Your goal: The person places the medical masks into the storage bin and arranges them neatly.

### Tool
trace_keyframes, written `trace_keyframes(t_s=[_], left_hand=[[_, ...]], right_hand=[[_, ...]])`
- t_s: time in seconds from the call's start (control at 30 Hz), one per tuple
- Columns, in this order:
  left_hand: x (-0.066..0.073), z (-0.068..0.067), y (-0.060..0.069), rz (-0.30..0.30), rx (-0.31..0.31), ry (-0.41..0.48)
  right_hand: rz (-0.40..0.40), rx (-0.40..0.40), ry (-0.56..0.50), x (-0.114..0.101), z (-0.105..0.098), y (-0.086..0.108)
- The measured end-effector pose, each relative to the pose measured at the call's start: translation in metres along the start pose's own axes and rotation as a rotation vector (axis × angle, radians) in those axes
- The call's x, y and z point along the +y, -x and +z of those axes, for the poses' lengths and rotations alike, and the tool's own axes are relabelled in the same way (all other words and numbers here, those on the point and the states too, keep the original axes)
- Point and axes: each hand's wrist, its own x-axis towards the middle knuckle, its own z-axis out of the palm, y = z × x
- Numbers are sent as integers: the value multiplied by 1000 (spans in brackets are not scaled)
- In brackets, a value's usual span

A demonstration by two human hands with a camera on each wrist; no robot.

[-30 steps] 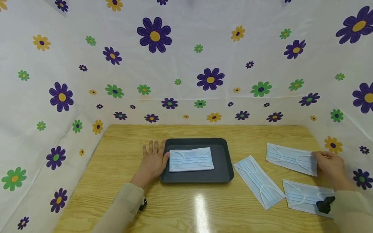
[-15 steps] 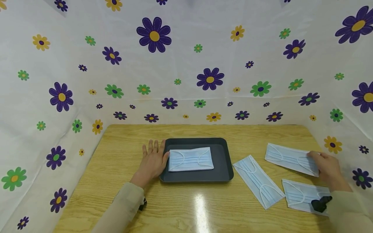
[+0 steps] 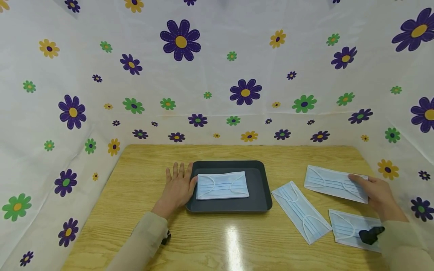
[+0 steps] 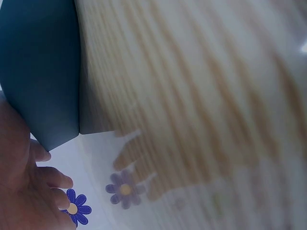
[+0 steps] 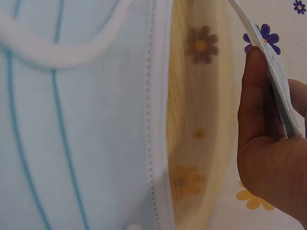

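Note:
My right hand (image 3: pixel 381 194) grips the right end of a light blue face mask (image 3: pixel 330 181), thumb on top. In the right wrist view that held mask (image 5: pixel 278 76) appears edge-on between thumb and fingers, raised off the table. My left hand (image 3: pixel 176 190) lies with straight, spread fingers at the left edge of a dark grey tray (image 3: pixel 259 192), its thumb at the rim. Inside the tray, toward the left, lies a small stack of face masks (image 3: pixel 222 185). The left wrist view has the tray's outer side (image 4: pixel 43 62) beside the left hand (image 4: pixel 24 177).
A loose mask (image 3: pixel 301 212) lies slanted to the right of the tray. Another mask (image 3: pixel 349 227) lies nearer the front right, partly hidden under the right wrist and its black strap piece. A white flowered cloth (image 3: pixel 210 75) walls the wooden table (image 3: pixel 135 162) at back and sides.
The right hand has taken a fuller grip on the mask and moved it slightly left, its thumb now further over the top. The left hand and tray have stayed put.

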Motion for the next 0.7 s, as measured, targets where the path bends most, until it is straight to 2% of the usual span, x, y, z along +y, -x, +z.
trace_keyframes(t_s=[0.27,0.5,0.7], left_hand=[[1,-2,0,4,2,-3],[1,-2,1,12,3,-9],[1,-2,1,14,8,2]], right_hand=[[-5,-22,-57,-11,6,7],[-16,-91,-154,-22,14,18],[-103,-152,-192,-33,26,26]])
